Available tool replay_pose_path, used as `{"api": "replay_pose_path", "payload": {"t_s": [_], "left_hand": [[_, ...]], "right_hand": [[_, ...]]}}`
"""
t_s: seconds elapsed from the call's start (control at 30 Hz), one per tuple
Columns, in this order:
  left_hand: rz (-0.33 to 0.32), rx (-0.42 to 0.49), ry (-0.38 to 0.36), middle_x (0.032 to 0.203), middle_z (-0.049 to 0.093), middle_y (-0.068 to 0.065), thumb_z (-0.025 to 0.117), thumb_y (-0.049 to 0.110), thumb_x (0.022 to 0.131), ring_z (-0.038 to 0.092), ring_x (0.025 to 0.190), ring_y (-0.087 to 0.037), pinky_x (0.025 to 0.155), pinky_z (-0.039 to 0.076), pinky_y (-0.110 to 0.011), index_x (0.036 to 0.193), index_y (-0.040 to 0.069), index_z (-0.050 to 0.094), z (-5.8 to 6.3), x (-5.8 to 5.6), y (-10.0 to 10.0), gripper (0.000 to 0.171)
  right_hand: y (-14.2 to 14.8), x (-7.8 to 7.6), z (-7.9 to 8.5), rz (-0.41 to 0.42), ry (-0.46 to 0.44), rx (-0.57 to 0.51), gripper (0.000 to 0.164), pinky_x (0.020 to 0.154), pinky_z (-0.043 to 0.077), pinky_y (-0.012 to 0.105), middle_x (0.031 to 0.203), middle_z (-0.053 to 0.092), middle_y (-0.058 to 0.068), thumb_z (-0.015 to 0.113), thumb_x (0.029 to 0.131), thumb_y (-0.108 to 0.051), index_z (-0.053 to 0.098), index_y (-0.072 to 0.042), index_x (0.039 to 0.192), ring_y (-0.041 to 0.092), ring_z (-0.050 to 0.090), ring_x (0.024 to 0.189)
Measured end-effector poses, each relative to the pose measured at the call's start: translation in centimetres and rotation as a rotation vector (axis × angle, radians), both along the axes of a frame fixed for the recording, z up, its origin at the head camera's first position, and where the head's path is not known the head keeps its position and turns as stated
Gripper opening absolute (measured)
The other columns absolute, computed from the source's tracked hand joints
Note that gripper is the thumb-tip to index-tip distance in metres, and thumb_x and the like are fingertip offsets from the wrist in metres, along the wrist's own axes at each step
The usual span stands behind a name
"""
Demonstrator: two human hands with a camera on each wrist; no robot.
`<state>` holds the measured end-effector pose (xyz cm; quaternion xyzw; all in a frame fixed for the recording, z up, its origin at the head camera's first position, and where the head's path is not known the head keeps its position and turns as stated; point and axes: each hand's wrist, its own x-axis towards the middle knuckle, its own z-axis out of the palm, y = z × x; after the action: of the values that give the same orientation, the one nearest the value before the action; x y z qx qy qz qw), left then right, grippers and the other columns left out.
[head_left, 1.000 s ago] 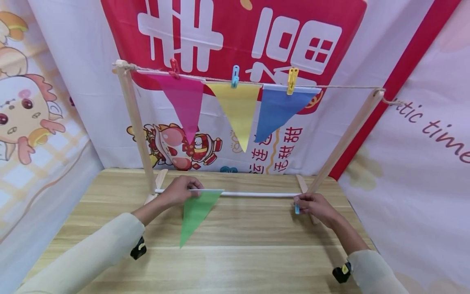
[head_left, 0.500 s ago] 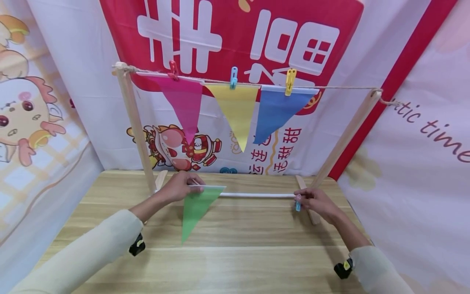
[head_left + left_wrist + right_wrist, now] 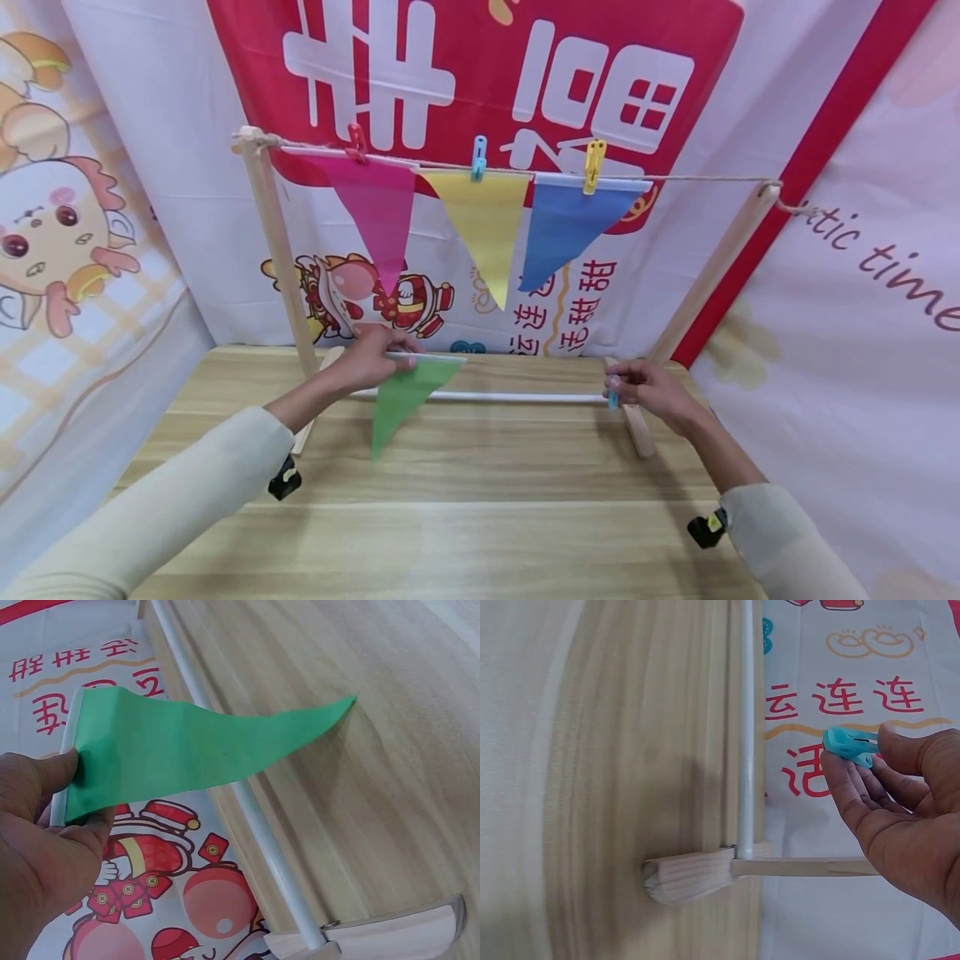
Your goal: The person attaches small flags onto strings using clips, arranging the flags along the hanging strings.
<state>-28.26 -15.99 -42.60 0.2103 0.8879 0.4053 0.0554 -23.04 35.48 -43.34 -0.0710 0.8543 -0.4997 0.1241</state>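
Note:
A green triangular pennant (image 3: 165,746) hangs from my left hand (image 3: 367,360), whose thumb and fingers pinch its white top edge (image 3: 66,754). Its tip points down over the table, in front of the white rod. My right hand (image 3: 652,392) pinches a light blue clothespin (image 3: 847,744) between thumb and fingertips, close to the right post. Above, a twine (image 3: 697,177) runs between two wooden posts. On it hang a pink pennant (image 3: 378,208) under a red clothespin (image 3: 357,143), a yellow pennant (image 3: 487,221) under a blue clothespin (image 3: 478,158), and a blue pennant (image 3: 573,221) under a yellow clothespin (image 3: 594,167).
The wooden frame has a left post (image 3: 279,250), a right post (image 3: 708,267) and a low white rod (image 3: 517,397) joining them. Wooden feet (image 3: 639,432) stand on the wood-grain table (image 3: 465,533). A printed cloth backdrop (image 3: 217,208) rises right behind the frame.
My left hand has risen with the green pennant, lifting it from the white rod's height to above it. My right hand has gone up slightly, still pinching the clothespin.

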Motion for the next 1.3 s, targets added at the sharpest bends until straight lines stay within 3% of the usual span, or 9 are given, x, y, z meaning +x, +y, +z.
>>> {"api": "replay_pose_path", "payload": {"t_s": [0.1,0.27,0.4,0.7,1.0,1.1,1.2,1.3], "left_hand": [[0.034,-0.009,-0.007,0.122,0.083,-0.012,0.078,0.018,0.108,0.073,0.123,-0.032,0.112,0.057,-0.056,0.123,0.008,0.082,0.4,0.0,0.0,0.018],[0.072,-0.016,0.0,0.119,0.083,-0.009,0.081,0.026,0.107,0.072,0.112,-0.026,0.098,0.058,-0.042,0.118,0.011,0.084,1.1,0.0,0.0,0.019],[0.076,-0.006,0.0,0.118,0.085,-0.009,0.081,0.029,0.107,0.073,0.107,-0.023,0.093,0.058,-0.035,0.121,0.01,0.085,1.6,0.1,0.1,0.024],[0.072,0.046,-0.031,0.122,0.082,-0.01,0.078,0.032,0.109,0.072,0.106,-0.026,0.094,0.057,-0.036,0.124,0.013,0.085,2.7,0.4,0.2,0.025],[0.097,0.061,0.002,0.12,0.08,-0.013,0.078,0.034,0.109,0.072,0.103,-0.026,0.088,0.058,-0.033,0.128,0.01,0.083,4.6,0.7,0.2,0.03],[0.1,0.069,0.021,0.119,0.079,-0.013,0.079,0.034,0.109,0.071,0.102,-0.026,0.087,0.058,-0.033,0.126,0.011,0.084,5.1,0.7,0.3,0.029],[0.097,0.086,0.029,0.12,0.078,-0.014,0.079,0.033,0.109,0.07,0.102,-0.027,0.086,0.06,-0.033,0.126,0.01,0.083,5.7,0.7,0.4,0.029],[0.095,0.105,0.015,0.126,0.076,-0.015,0.077,0.033,0.11,0.07,0.106,-0.03,0.088,0.064,-0.036,0.13,0.011,0.082,6.4,0.7,0.5,0.03]], "right_hand": [[-0.2,-0.2,0.7,0.007,0.018,0.009,0.051,0.098,0.066,0.029,0.132,0.076,0.026,0.061,0.117,-0.015,0.052,0.014,0.158,0.006,0.076,0.107],[-0.4,-0.5,2.2,0.013,0.043,0.038,0.049,0.108,0.066,0.039,0.135,0.074,0.029,0.063,0.117,-0.017,0.055,0.011,0.157,0.014,0.078,0.114],[-0.8,-0.7,3.7,0.001,0.038,0.059,0.049,0.107,0.067,0.036,0.135,0.075,0.025,0.064,0.117,-0.019,0.057,0.007,0.157,0.021,0.079,0.117],[-1.6,-1.0,6.7,0.008,0.077,0.088,0.05,0.11,0.065,0.038,0.149,0.068,0.028,0.064,0.117,-0.021,0.056,0.006,0.159,0.029,0.079,0.124],[-2.5,-1.1,8.9,0.019,0.087,0.09,0.05,0.104,0.066,0.027,0.152,0.066,0.028,0.065,0.116,-0.024,0.058,0.002,0.158,0.031,0.078,0.125],[-2.6,-1.0,9.5,0.022,0.092,0.109,0.051,0.106,0.066,0.031,0.154,0.066,0.026,0.065,0.116,-0.027,0.058,-0.001,0.159,0.036,0.077,0.129],[-2.7,-1.1,10.1,0.023,0.104,0.125,0.051,0.113,0.064,0.043,0.154,0.067,0.024,0.066,0.116,-0.031,0.059,-0.003,0.159,0.04,0.076,0.132],[-3.0,-1.0,10.9,0.02,0.117,0.136,0.051,0.115,0.063,0.044,0.155,0.067,0.023,0.067,0.116,-0.031,0.06,-0.004,0.158,0.04,0.076,0.133]]}}
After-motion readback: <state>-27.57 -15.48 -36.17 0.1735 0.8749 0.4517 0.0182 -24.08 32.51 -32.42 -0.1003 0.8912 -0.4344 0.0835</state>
